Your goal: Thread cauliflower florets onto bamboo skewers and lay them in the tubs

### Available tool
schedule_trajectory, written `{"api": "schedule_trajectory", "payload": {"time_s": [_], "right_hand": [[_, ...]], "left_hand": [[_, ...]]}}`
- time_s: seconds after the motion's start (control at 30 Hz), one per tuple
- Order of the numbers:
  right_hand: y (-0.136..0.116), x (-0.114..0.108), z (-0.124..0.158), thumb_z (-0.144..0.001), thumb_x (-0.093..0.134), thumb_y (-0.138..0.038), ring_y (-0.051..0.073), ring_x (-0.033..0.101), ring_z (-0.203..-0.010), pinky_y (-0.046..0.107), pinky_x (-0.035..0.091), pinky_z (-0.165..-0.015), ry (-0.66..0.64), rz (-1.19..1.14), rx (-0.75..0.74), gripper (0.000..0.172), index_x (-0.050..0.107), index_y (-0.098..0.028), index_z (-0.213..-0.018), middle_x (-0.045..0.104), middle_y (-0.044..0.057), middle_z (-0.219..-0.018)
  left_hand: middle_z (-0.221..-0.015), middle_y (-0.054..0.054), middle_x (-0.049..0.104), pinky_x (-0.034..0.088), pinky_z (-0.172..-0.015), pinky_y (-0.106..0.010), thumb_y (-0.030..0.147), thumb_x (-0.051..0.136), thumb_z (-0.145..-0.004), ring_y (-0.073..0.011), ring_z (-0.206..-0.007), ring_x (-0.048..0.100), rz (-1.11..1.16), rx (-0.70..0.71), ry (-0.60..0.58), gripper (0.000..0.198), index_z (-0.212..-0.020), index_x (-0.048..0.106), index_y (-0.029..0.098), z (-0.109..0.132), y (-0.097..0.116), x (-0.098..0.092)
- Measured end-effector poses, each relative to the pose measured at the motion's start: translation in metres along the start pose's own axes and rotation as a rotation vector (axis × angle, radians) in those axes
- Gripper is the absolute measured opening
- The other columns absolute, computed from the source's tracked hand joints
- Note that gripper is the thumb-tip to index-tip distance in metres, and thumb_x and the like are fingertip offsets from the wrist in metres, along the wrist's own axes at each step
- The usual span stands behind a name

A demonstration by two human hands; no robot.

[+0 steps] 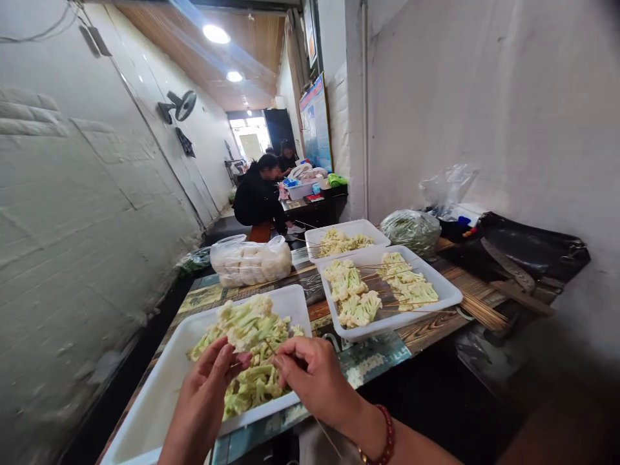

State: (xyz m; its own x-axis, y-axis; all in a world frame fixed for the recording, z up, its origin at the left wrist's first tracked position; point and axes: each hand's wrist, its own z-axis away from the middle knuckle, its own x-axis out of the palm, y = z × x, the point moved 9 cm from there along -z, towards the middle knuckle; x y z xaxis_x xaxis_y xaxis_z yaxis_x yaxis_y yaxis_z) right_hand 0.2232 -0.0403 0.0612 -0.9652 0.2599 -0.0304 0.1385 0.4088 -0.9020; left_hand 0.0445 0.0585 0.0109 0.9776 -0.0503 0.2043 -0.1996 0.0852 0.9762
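Low in the view, my right hand (310, 371) pinches a thin bamboo skewer (327, 436), its tip pointing toward my other hand. My left hand (208, 381) hovers over the near white tray (140, 403) with its fingers loosely curled and apart; nothing shows in it. Beneath both hands, cut cauliflower florets (252, 323) are heaped in that tray. To the right, a second white tray (351, 332) bears skewered cauliflower (361, 309) in two rows, sticks pointing different ways. Behind it, a third white tray (378, 231) also has skewered florets.
A bag of white food (250, 261) stands beyond the near tray. At right lie a bundle of bamboo skewers (484, 311), a bag of greens (411, 231) and a black bag (533, 248). Farther back, people (256, 194) sit by another table; walls flank both sides.
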Motion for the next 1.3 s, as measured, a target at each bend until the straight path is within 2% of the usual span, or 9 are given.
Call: {"api": "schedule_trajectory", "payload": {"time_s": [0.17,0.27,0.5,0.63,0.8,0.9,1.03,1.13,1.3], "right_hand": [[-0.008,-0.061,0.007,-0.084,0.058,-0.028,0.009,0.054,-0.05,0.018,0.042,-0.051,0.069,-0.041,0.061,0.016,0.064,-0.016,-0.077,0.061,-0.002,-0.055],[0.005,-0.096,0.007,-0.084,0.059,-0.036,0.006,0.047,-0.043,0.017,0.038,-0.043,0.161,-0.157,0.166,0.02,0.062,-0.016,-0.079,0.061,-0.003,-0.058],[0.024,-0.15,-0.023,-0.078,0.063,-0.048,0.007,0.053,-0.047,0.016,0.038,-0.04,0.433,-0.244,0.132,0.032,0.055,-0.017,-0.079,0.064,-0.002,-0.065],[0.034,-0.174,-0.042,-0.081,0.057,-0.048,0.009,0.057,-0.051,0.018,0.043,-0.044,0.508,-0.213,0.083,0.031,0.054,-0.017,-0.08,0.064,0.0,-0.067],[0.035,-0.2,-0.055,-0.088,0.047,-0.04,0.015,0.066,-0.067,0.024,0.051,-0.052,0.442,-0.055,0.048,0.028,0.059,-0.016,-0.097,0.07,0.007,-0.089],[0.025,-0.214,-0.05,-0.087,0.052,-0.034,0.02,0.068,-0.079,0.033,0.054,-0.07,0.337,0.099,0.014,0.026,0.065,-0.018,-0.103,0.072,0.007,-0.093],[0.006,-0.229,-0.038,-0.088,0.053,-0.022,0.026,0.055,-0.114,0.046,0.035,-0.103,0.202,0.566,-0.141,0.028,0.066,-0.02,-0.112,0.066,0.009,-0.116],[0.007,-0.229,-0.037,-0.091,0.049,-0.022,0.027,0.042,-0.128,0.049,0.029,-0.107,0.101,1.088,-0.241,0.036,0.057,-0.02,-0.127,0.055,0.009,-0.133],[0.043,-0.238,-0.044,-0.093,0.05,-0.037,0.029,0.04,-0.13,0.05,0.031,-0.106,0.018,1.353,-0.137,0.042,0.054,-0.017,-0.13,0.05,0.011,-0.139]], "left_hand": [[-0.099,-0.006,0.07,0.055,-0.073,-0.028,0.055,0.076,-0.058,-0.0179,-0.076,0.065,-0.257,0.041,-0.041,0.062,-0.106,0.063,0.018,0.002,0.005,0.005],[-0.1,-0.007,0.07,0.054,-0.074,-0.029,0.056,0.071,-0.063,-0.0213,-0.084,0.067,-0.474,0.147,-0.083,0.057,-0.106,0.064,0.02,0.01,0.022,0.03],[-0.095,-0.006,0.07,0.05,-0.072,-0.028,0.042,0.056,-0.08,-0.0172,-0.077,0.064,-0.861,0.532,-0.664,0.032,-0.101,0.065,0.02,0.057,0.039,0.207],[-0.069,-0.002,0.064,0.04,-0.058,-0.024,0.035,0.042,-0.088,-0.0137,-0.06,0.057,-1.056,0.588,-0.781,0.027,-0.092,0.063,0.019,0.055,0.021,0.265],[-0.069,-0.002,0.06,0.036,-0.062,-0.025,0.032,0.034,-0.091,-0.0145,-0.065,0.054,-1.149,0.79,-0.64,0.031,-0.075,0.057,0.018,0.029,0.029,0.294],[-0.072,-0.003,0.06,0.037,-0.065,-0.026,0.03,0.034,-0.09,-0.0154,-0.068,0.054,-1.179,0.839,-0.566,0.028,-0.077,0.056,0.019,0.006,0.034,0.304],[-0.072,-0.003,0.062,0.038,-0.067,-0.026,0.029,0.034,-0.089,-0.0158,-0.069,0.056,-1.234,0.823,-0.605,0.028,-0.078,0.058,0.019,-0.022,0.028,0.319],[-0.075,-0.003,0.064,0.039,-0.069,-0.027,0.028,0.036,-0.088,-0.0162,-0.071,0.057,-1.245,0.794,-0.652,0.027,-0.079,0.06,0.019,-0.038,0.019,0.332],[-0.082,-0.005,0.065,0.042,-0.075,-0.026,0.025,0.038,-0.085,-0.0168,-0.08,0.059,-1.249,0.774,-0.723,0.028,-0.075,0.064,0.019,-0.052,-0.001,0.353]]}}
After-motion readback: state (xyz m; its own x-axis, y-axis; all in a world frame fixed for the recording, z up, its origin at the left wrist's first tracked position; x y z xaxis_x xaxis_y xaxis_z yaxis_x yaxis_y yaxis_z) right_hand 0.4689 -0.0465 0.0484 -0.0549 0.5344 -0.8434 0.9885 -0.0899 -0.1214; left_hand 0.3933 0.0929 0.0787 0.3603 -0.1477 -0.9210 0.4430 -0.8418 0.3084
